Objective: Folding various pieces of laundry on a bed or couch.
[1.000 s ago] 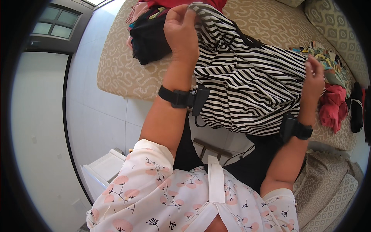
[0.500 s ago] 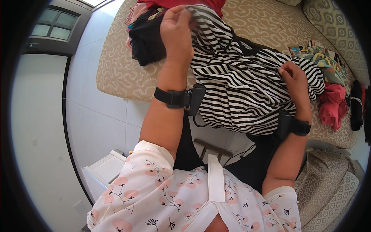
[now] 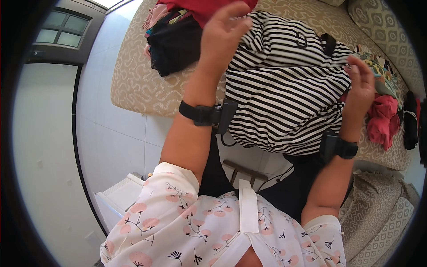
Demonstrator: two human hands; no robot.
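Between the fingers of the left hand [image 3: 218,42] and those of the right hand [image 3: 361,91], a black-and-white striped, soft fabric garment [image 3: 280,93] lies spread over the beige, swirl-patterned upholstered seat [image 3: 140,84]. Its upper left corner is just beside the left fingertips; contact there cannot be confirmed owing to blur. Left thumb and fingers stand apart. Its right edge reaches the right fingertips, which are slightly curled; whether they grip the cloth cannot be told. A small black fabric patch [image 3: 328,43] shows on the garment, up and to the left of the right fingers.

Left of and below the left fingers lies a black, partly sheer cloth [image 3: 173,46]; red cloth [image 3: 187,8] lies behind them. Beyond the right fingers are a multicoloured patterned cloth [image 3: 386,82] and a crumpled pinkish-red cloth [image 3: 383,122].

Compared with half a second earlier: the left fingers, then closed on a raised fold, have parted. The right fingers, then pinched over the stripes, have shifted outward. The striped part formerly beyond them is gone from there, and the garment's upper area is flatter.
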